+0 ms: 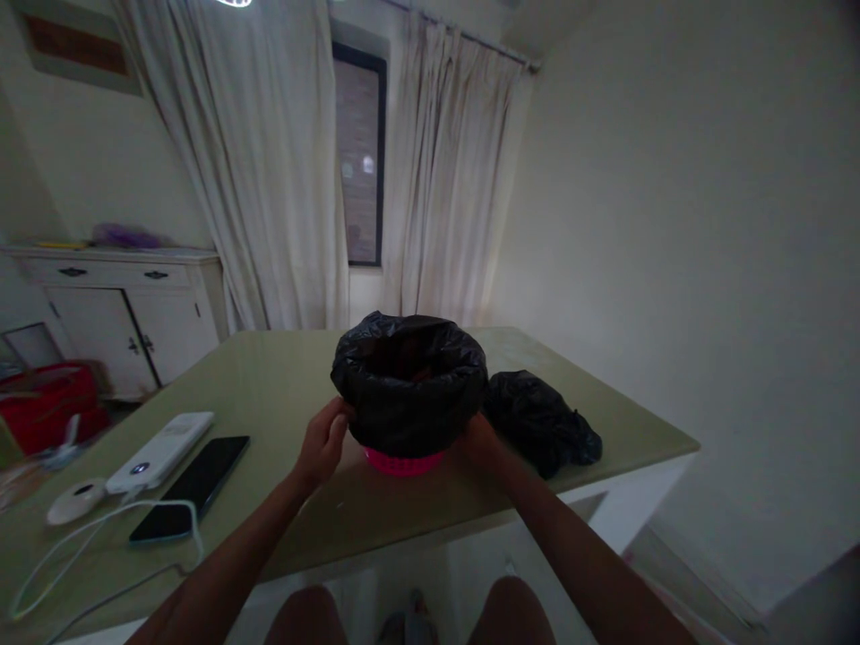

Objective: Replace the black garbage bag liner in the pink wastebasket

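Observation:
A small pink bin (pixel 403 462) stands on the green table (pixel 282 385), lined with a black plastic bag (pixel 408 376) whose edge is folded down over the rim. My left hand (pixel 323 441) pinches the bag's lower edge on the bin's left side. My right hand (pixel 478 441) grips the bag's edge on the right side. A second black bag (pixel 541 419), bunched up, lies on the table just right of the bin.
A black phone (pixel 192 488), a white power bank (pixel 161 451) and a white cable (pixel 100 537) lie at the table's left. A white cabinet (pixel 127 313) and a red box (pixel 47 403) stand beyond. Curtains flank a window. A plain wall rises to the right.

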A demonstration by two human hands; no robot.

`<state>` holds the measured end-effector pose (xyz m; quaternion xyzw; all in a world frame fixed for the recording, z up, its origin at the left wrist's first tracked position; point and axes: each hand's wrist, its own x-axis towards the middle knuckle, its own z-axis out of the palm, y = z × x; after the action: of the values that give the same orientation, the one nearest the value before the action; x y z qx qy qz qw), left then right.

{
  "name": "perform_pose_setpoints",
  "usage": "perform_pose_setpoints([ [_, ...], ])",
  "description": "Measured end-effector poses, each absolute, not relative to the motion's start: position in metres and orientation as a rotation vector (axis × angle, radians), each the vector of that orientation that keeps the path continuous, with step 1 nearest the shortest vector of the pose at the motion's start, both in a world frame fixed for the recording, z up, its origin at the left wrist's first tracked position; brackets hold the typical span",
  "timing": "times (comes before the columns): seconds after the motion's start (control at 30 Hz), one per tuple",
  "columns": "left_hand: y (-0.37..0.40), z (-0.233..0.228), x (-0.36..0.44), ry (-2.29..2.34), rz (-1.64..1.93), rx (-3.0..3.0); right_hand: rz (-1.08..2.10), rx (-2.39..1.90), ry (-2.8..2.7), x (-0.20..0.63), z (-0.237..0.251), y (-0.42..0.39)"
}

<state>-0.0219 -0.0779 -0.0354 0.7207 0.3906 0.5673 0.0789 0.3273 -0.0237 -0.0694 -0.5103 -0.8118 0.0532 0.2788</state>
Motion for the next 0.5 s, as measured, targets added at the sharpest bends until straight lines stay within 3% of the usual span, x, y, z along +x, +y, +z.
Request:
perform_pose_setpoints([
  [0.13,-0.041,-0.024,-0.011,1.352,1.934,1.704,0.201,-1.425,-2.21,0.317,-0.082,-0.028],
  [0.5,0.009,-0.083,-0.017,1.366,1.418,1.523,0.083,-1.438,-2.397,0.315,-0.078,-0.009],
])
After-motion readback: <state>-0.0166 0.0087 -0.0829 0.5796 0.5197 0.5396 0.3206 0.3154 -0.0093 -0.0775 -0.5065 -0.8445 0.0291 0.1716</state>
